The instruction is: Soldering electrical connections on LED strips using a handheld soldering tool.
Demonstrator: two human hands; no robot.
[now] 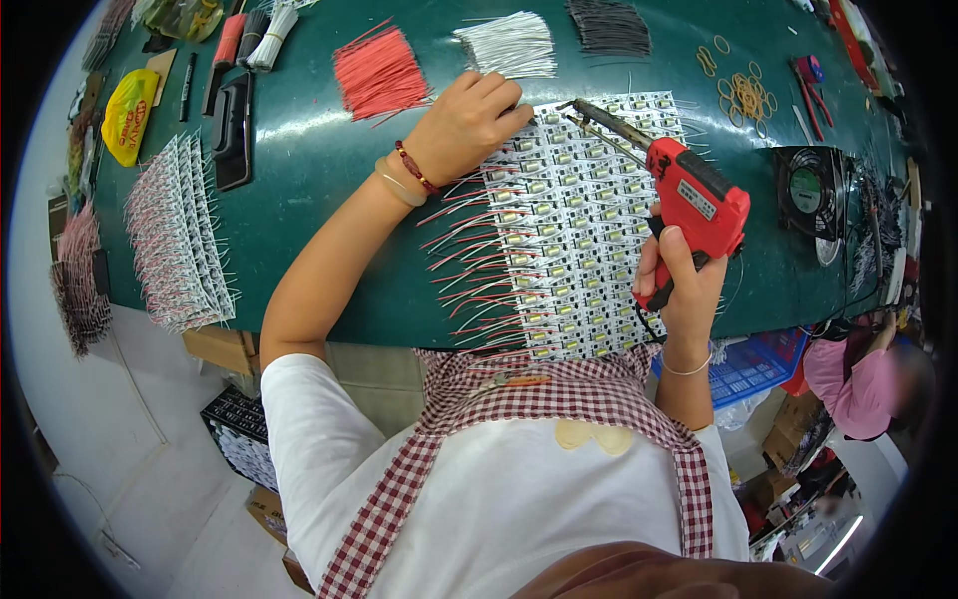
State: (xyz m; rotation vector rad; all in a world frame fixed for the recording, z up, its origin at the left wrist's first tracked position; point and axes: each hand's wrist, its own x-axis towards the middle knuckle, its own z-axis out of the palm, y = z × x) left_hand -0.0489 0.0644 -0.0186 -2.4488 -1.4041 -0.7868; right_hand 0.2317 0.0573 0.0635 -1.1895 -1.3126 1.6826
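Observation:
My right hand point(689, 280) is wrapped around the handle of a red soldering gun point(702, 195). Its thin metal tip reaches up and left, over the far edge of a panel of white LED circuit boards point(574, 235). My left hand point(467, 120) is closed at the panel's far left corner, fingertips bent down; whatever they pinch is too small or hidden to make out. Red and white wires point(469, 265) stick out along the panel's left side. Just beyond my left hand lies a bundle of white wires point(509, 45), with a bundle of red wires point(379, 70) to its left.
Black wires point(609, 25) lie at the far edge. Rubber bands point(746, 98), red-handled pliers point(813, 100) and a black fan point(808, 190) are on the right. Finished-looking wired panels point(180, 235) stand left, near a black case point(234, 130). Another person in pink point(848, 384) sits at right.

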